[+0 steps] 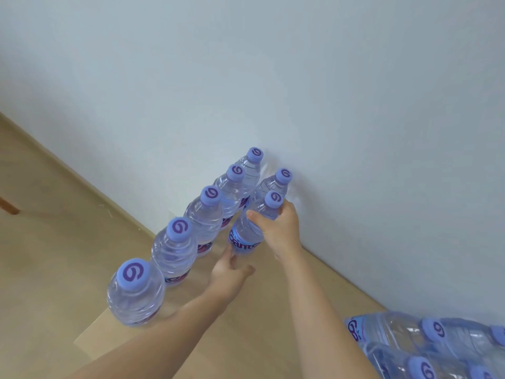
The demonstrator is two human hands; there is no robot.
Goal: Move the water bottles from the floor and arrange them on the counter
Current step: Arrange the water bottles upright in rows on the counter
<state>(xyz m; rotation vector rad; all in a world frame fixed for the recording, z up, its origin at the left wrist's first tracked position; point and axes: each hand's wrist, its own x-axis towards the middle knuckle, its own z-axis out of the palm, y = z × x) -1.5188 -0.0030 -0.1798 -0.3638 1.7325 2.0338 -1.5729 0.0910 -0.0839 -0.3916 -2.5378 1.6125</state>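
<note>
Now a second row begins by the wall!
Five upright bottles line the counter; right hand grips the held bottle behind them, left hand open, fingertips at its base.

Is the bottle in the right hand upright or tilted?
Tilted. The bottle leans, cap toward the wall, gripped by the right hand and touched below by the left hand.

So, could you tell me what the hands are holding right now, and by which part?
The right hand grips a water bottle around its shoulder, just below the cap. The left hand supports the same bottle at its base.
</note>
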